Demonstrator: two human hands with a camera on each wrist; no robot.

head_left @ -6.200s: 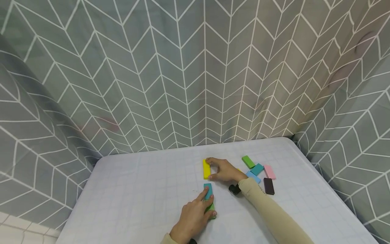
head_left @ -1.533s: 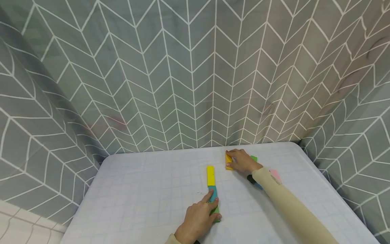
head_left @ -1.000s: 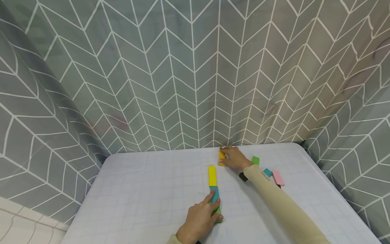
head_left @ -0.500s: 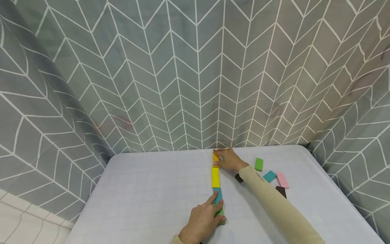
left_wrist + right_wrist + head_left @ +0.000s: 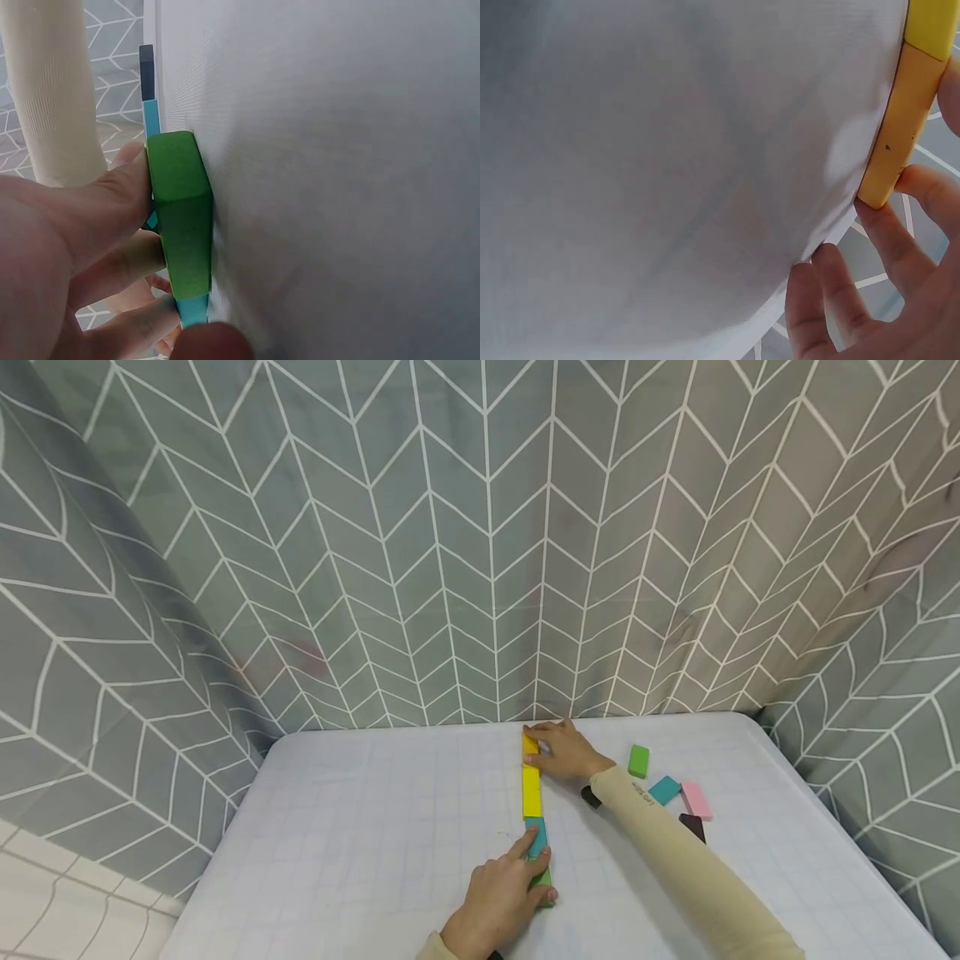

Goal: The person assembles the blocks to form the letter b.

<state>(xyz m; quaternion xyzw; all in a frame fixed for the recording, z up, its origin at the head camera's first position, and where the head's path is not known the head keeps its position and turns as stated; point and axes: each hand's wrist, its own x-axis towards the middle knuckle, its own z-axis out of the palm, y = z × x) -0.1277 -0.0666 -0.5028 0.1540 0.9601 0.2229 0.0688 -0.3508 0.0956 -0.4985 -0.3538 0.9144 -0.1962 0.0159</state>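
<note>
Four blocks already form one line. Just beyond the yellow block [image 5: 532, 793], the right hand [image 5: 564, 752] pinches the orange block [image 5: 901, 127]; nearer than the yellow block, the left hand [image 5: 498, 892] rests, fingers apart, on the teal block [image 5: 539, 843] and the green block [image 5: 184, 225]. Right of the yellow block remain a pink block [image 5: 696, 800], a dark block [image 5: 693, 827], a loose teal block [image 5: 664, 790] and a loose green block [image 5: 638, 761]; the work seems perhaps half done.

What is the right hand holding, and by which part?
The right hand holds the orange block: fingertips at its far end, thumb near the yellow block.
</note>
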